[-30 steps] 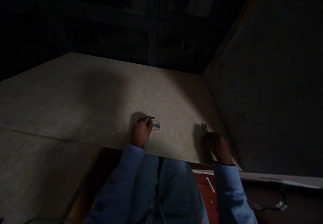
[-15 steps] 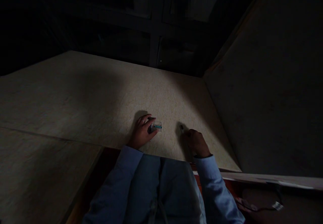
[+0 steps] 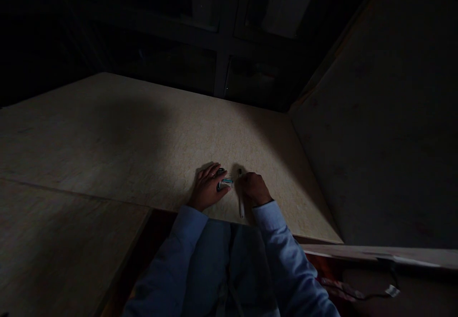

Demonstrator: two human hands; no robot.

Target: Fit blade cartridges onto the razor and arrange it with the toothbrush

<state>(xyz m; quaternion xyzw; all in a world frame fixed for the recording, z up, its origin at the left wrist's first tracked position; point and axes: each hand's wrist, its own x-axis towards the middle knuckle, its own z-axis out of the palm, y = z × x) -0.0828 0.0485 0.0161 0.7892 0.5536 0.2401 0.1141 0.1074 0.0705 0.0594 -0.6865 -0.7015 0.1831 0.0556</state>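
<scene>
My left hand (image 3: 208, 187) rests on the pale tabletop (image 3: 200, 136), its fingers and thumb closed around a small clear case (image 3: 226, 182) with a teal strip in it. The fingers cover the case's left part. Just to the right, my right hand (image 3: 255, 188) is curled around a slim white stick (image 3: 242, 208) with a dark tip at its far end. The stick points away from me, and the fist hides part of its middle. A narrow gap separates the case from the stick. The dim light leaves the exact kind of both things unclear.
A grey wall or panel (image 3: 379, 131) borders the tabletop on the right. Dark framed panes (image 3: 171, 59) stand behind the far edge. At lower right, a black cable with a white tag (image 3: 392, 291) hangs below the table's edge.
My right hand has moved left with the white stick, close to the clear case, and more of the stick shows. My left hand has shifted slightly right, still holding the case.
</scene>
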